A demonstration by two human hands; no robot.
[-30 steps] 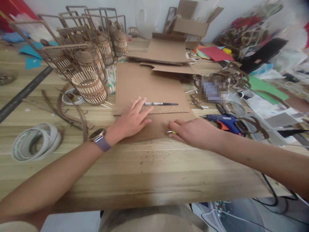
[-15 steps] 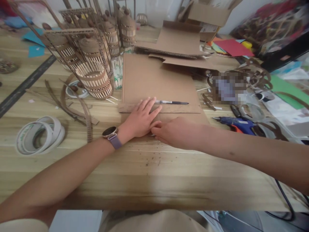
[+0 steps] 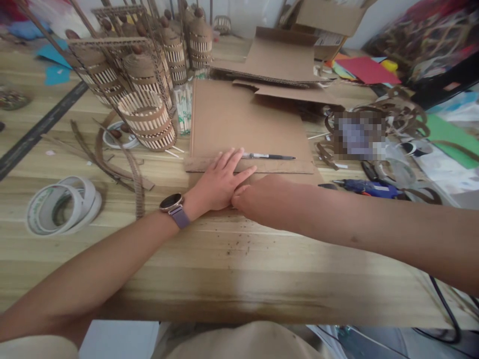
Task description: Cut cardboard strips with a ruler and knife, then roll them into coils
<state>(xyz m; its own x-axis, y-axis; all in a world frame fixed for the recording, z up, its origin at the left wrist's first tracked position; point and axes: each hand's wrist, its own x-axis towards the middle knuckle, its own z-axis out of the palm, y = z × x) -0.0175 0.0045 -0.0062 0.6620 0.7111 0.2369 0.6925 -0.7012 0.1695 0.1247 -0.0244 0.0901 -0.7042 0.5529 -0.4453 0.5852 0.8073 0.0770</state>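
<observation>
My left hand (image 3: 220, 182) lies flat with its fingers spread on a brown cardboard piece (image 3: 295, 178) at the front of a larger cardboard sheet (image 3: 243, 119). A watch (image 3: 172, 205) is on that wrist. My right hand (image 3: 258, 197) rests on the same piece, fingers curled under, its knuckles touching my left thumb. What the right fingers hold is hidden. A black and silver pen (image 3: 267, 156) lies on the sheet just beyond my left fingertips.
Several cardboard and stick lanterns (image 3: 147, 119) stand at the back left. Tape rolls (image 3: 62, 204) lie at the left, curved cardboard strips (image 3: 127, 164) beside them. A blue glue gun (image 3: 368, 188) and cardboard scraps are at the right, flattened boxes (image 3: 277, 60) behind.
My right hand has slid left along the cardboard's front edge until it meets my left hand. The small yellow thing seen at its fingertips earlier is now hidden. The left hand stays put.
</observation>
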